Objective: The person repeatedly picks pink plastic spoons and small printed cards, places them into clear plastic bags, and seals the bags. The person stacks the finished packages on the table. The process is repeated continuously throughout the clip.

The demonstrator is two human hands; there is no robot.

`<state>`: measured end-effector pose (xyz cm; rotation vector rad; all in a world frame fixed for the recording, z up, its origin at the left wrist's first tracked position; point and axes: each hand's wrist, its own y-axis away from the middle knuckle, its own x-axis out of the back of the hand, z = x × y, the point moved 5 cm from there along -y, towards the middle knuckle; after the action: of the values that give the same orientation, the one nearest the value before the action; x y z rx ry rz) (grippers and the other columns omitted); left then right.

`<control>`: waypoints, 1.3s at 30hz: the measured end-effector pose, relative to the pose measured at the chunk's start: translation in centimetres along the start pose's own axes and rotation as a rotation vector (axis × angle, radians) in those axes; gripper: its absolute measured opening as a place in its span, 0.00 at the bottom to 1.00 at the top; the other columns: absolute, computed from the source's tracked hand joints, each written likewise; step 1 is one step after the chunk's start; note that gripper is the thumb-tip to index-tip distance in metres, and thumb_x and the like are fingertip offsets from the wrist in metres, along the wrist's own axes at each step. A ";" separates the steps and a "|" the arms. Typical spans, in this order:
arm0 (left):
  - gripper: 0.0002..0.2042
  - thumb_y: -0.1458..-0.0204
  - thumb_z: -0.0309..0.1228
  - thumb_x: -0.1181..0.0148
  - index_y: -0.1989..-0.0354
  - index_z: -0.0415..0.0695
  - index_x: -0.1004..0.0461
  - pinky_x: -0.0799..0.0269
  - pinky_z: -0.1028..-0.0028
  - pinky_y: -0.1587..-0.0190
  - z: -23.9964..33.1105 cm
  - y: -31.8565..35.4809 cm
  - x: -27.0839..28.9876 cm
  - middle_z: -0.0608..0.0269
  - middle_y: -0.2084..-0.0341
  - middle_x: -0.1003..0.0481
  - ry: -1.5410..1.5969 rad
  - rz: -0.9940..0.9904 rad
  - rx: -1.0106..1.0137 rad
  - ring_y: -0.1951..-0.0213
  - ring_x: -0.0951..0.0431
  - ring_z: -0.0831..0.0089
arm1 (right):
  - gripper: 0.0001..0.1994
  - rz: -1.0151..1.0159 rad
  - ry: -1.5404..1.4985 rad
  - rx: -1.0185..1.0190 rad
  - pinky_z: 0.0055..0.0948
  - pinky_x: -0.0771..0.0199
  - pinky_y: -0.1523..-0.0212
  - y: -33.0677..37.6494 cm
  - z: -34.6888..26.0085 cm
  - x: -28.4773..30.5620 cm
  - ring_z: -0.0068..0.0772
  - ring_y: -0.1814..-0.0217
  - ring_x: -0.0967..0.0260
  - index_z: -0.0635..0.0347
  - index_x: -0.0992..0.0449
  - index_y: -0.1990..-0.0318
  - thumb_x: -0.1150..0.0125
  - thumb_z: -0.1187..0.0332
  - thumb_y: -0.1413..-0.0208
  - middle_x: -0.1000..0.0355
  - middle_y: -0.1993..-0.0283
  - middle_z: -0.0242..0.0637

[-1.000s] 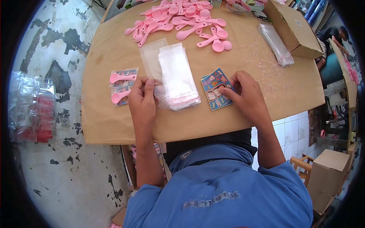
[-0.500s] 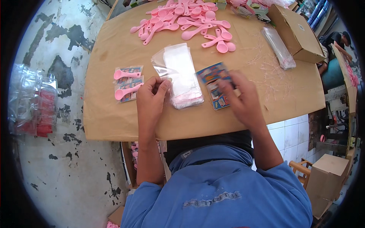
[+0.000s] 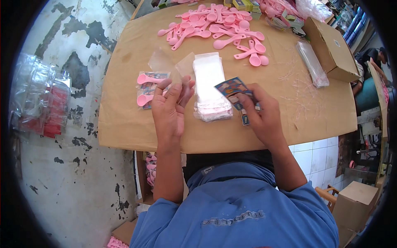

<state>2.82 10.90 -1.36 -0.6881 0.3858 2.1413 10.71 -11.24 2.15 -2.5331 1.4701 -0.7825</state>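
Note:
My left hand [image 3: 168, 111] pinches a clear plastic bag [image 3: 162, 62], raised above the table with its mouth partly spread. Between the fingers and thumb of my right hand [image 3: 266, 118] is a colourful printed card [image 3: 232, 87], tilted toward the bag. Partly hidden beneath that hand lies another printed card [image 3: 245, 119]. A stack of clear bags [image 3: 209, 80] rests on the table between both hands. Behind my left hand, two pink measuring spoons [image 3: 145, 100] lie on printed cards, one above the other, seemingly inside clear bags.
A heap of pink spoons [image 3: 215, 18] covers the far side of the brown table [image 3: 132, 128]. At the right stand a cardboard box [image 3: 331, 49] and a bundle of clear bags [image 3: 312, 64], near scattered thin plastic strips. Another person [image 3: 372, 56] sits beyond the box.
My left hand has lifted a bag off the stack and moved it left. My right hand has picked up a card from the table. The view has shifted slightly.

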 end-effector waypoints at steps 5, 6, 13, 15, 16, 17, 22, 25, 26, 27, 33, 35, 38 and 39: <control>0.11 0.37 0.25 0.38 0.49 0.42 0.28 0.17 0.67 0.47 -1.0 0.5 -1.0 0.51 0.52 0.19 0.091 0.011 0.071 0.51 0.16 0.63 | 0.10 0.052 -0.237 -0.192 0.20 0.33 0.70 0.7 1.6 1.0 0.13 0.70 0.32 0.66 0.22 0.54 0.38 0.67 0.34 0.24 0.70 0.31; 0.10 0.38 0.25 0.38 0.50 0.42 0.26 0.17 0.68 0.48 -1.2 0.6 -1.4 0.53 0.54 0.18 0.090 0.012 0.068 0.52 0.16 0.63 | 0.10 0.054 -0.237 -0.190 0.20 0.33 0.70 0.8 1.5 1.0 0.13 0.70 0.32 0.66 0.22 0.54 0.38 0.67 0.34 0.24 0.70 0.31; 0.05 0.38 0.26 0.37 0.56 0.42 0.23 0.15 0.70 0.53 -2.5 1.1 -3.8 0.53 0.58 0.17 0.064 -0.051 -0.057 0.54 0.16 0.67 | 0.10 -0.093 -0.457 -0.314 0.17 0.36 0.73 1.1 0.9 0.3 0.11 0.74 0.36 0.64 0.22 0.54 0.37 0.65 0.34 0.27 0.71 0.26; 0.06 0.37 0.26 0.38 0.55 0.42 0.24 0.16 0.69 0.52 -2.7 1.3 -4.2 0.52 0.56 0.17 0.069 -0.042 -0.080 0.54 0.16 0.67 | 0.10 -0.084 -0.480 -0.320 0.16 0.36 0.73 1.1 0.7 0.2 0.10 0.74 0.37 0.64 0.22 0.54 0.37 0.66 0.34 0.27 0.71 0.25; 0.06 0.37 0.26 0.38 0.55 0.42 0.24 0.16 0.69 0.52 -2.7 1.4 -4.5 0.52 0.56 0.17 0.068 -0.044 -0.080 0.54 0.16 0.67 | 0.10 -0.042 -0.521 -0.334 0.16 0.36 0.74 1.1 0.6 0.3 0.11 0.74 0.36 0.64 0.22 0.54 0.37 0.66 0.34 0.27 0.71 0.25; 0.06 0.37 0.26 0.38 0.53 0.41 0.24 0.16 0.69 0.51 -2.8 1.5 -4.8 0.51 0.54 0.18 0.098 -0.046 -0.053 0.53 0.16 0.66 | 0.10 -0.001 -0.561 -0.348 0.16 0.36 0.74 1.1 0.6 0.4 0.11 0.74 0.36 0.64 0.22 0.54 0.36 0.66 0.34 0.27 0.71 0.25; 0.09 0.35 0.26 0.40 0.48 0.41 0.26 0.20 0.67 0.44 -3.1 2.1 -5.9 0.50 0.49 0.20 0.174 -0.019 0.035 0.48 0.18 0.64 | 0.10 -0.008 -0.508 -0.325 0.17 0.34 0.73 1.7 1.2 0.8 0.11 0.74 0.35 0.65 0.22 0.54 0.37 0.66 0.33 0.27 0.70 0.26; 0.10 0.35 0.27 0.41 0.47 0.41 0.27 0.21 0.66 0.42 -3.3 2.2 -6.2 0.49 0.47 0.21 0.158 -0.074 0.009 0.45 0.19 0.63 | 0.10 -0.049 -0.479 -0.321 0.17 0.33 0.72 1.7 1.2 0.7 0.12 0.73 0.34 0.65 0.22 0.55 0.37 0.66 0.33 0.26 0.70 0.27; 0.11 0.35 0.26 0.40 0.47 0.40 0.28 0.21 0.66 0.42 -3.3 2.4 -6.4 0.47 0.47 0.22 0.168 -0.077 0.016 0.45 0.20 0.63 | 0.10 -0.061 -0.482 -0.326 0.17 0.32 0.72 1.7 1.2 0.6 0.12 0.73 0.34 0.66 0.22 0.55 0.37 0.66 0.33 0.26 0.69 0.27; 0.11 0.36 0.26 0.39 0.47 0.38 0.29 0.21 0.66 0.43 -3.4 2.5 -6.6 0.44 0.48 0.22 0.178 -0.082 0.024 0.46 0.20 0.63 | 0.10 -0.059 -0.481 -0.327 0.17 0.32 0.72 1.6 1.4 0.5 0.12 0.73 0.34 0.66 0.22 0.55 0.37 0.66 0.33 0.26 0.69 0.27; 0.12 0.36 0.26 0.39 0.47 0.37 0.29 0.20 0.66 0.45 -4.0 3.0 -6.8 0.45 0.49 0.21 0.216 -0.083 0.084 0.47 0.19 0.66 | 0.10 0.115 -0.582 -0.303 0.16 0.32 0.71 1.4 1.6 0.6 0.12 0.71 0.32 0.66 0.22 0.53 0.38 0.67 0.33 0.25 0.67 0.28; 0.12 0.36 0.26 0.40 0.47 0.36 0.29 0.19 0.66 0.47 -3.9 2.9 -6.7 0.44 0.50 0.21 0.205 -0.088 0.083 0.49 0.19 0.66 | 0.10 -0.001 -0.504 -0.339 0.16 0.30 0.70 1.6 1.6 0.6 0.12 0.70 0.31 0.66 0.23 0.53 0.38 0.68 0.33 0.24 0.65 0.28; 0.13 0.36 0.25 0.39 0.46 0.35 0.29 0.17 0.68 0.50 -3.8 3.1 -7.0 0.45 0.53 0.20 0.161 -0.115 0.087 0.53 0.17 0.67 | 0.10 -0.167 -0.393 -0.298 0.16 0.27 0.68 1.4 1.2 0.7 0.14 0.69 0.29 0.66 0.22 0.53 0.38 0.68 0.33 0.24 0.65 0.28; 0.13 0.36 0.25 0.39 0.46 0.34 0.28 0.17 0.70 0.53 -3.7 3.2 -7.0 0.46 0.55 0.19 0.129 -0.134 0.087 0.55 0.16 0.68 | 0.10 -0.167 -0.391 -0.298 0.16 0.27 0.68 1.3 1.2 0.8 0.14 0.69 0.29 0.66 0.22 0.53 0.38 0.68 0.33 0.24 0.65 0.28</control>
<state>5.07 2.74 -0.01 -0.7816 0.4855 1.9481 10.65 -12.81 0.98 -2.8362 1.3375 -0.0652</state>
